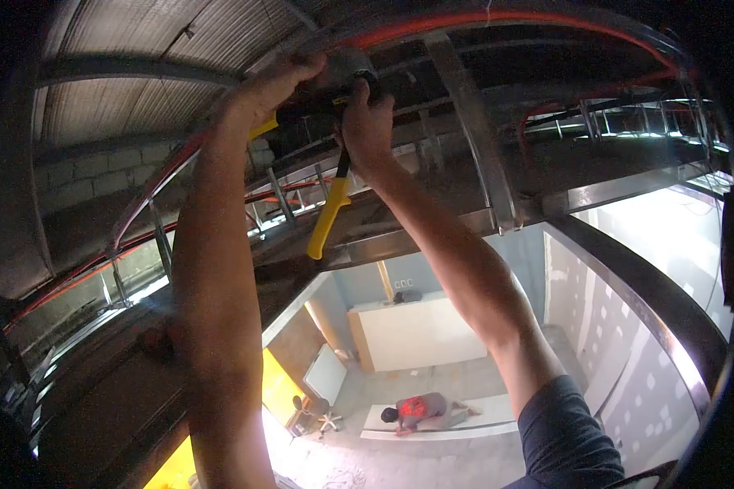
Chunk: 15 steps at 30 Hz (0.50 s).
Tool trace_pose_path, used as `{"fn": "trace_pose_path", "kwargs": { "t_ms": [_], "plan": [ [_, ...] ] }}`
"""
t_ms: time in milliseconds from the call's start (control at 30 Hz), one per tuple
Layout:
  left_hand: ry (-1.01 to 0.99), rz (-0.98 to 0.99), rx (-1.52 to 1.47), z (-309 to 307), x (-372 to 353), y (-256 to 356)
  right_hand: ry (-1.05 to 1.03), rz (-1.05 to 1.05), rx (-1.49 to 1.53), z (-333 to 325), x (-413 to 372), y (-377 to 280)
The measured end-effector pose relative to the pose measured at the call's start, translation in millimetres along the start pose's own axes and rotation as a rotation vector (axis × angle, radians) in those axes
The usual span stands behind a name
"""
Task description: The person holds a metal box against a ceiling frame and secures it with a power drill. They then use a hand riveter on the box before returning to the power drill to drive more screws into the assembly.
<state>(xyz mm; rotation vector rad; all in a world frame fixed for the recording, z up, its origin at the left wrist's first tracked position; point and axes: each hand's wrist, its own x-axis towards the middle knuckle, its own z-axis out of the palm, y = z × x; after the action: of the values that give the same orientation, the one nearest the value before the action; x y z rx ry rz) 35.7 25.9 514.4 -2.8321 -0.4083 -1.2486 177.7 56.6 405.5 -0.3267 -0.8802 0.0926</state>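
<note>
Both arms reach up into the dark ceiling space. My right hand [367, 126] is closed around the black upper part of a two-handled plier-like tool [328, 222] with yellow grips; one grip hangs below the hand. Another yellow piece [263, 128], perhaps its second grip, shows beside my left wrist. My left hand [277, 85] is raised to the left of the tool's head, fingers bent towards a greyish metal piece [347, 61]. What the left fingers hold is dark and partly hidden.
Metal framing, including a hanging strip [469, 122], and red conduit [400, 31] surround my hands. Below the opening edged by a metal channel [628, 285], a person [420, 410] crouches on a long white board [493, 416]. An office chair [329, 420] and a leaning white panel [324, 375] stand nearby.
</note>
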Motion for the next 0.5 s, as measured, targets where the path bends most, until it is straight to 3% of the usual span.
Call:
{"fn": "trace_pose_path", "kwargs": {
  "t_ms": [133,200,333,500],
  "plan": [
    [0.037,0.068,0.031,2,-8,9,-0.011,0.08,-0.085,-3,-10,-19],
    [0.266,-0.069,0.227,5,-16,12,-0.039,0.078,-0.025,-6,-11,-21],
    [0.203,-0.004,0.49,6,-49,18,-0.057,-0.021,-0.055,-3,1,0],
    [0.167,0.091,0.736,-3,-59,-9,-0.028,0.047,-0.045,-5,-9,-18]
  ]
}}
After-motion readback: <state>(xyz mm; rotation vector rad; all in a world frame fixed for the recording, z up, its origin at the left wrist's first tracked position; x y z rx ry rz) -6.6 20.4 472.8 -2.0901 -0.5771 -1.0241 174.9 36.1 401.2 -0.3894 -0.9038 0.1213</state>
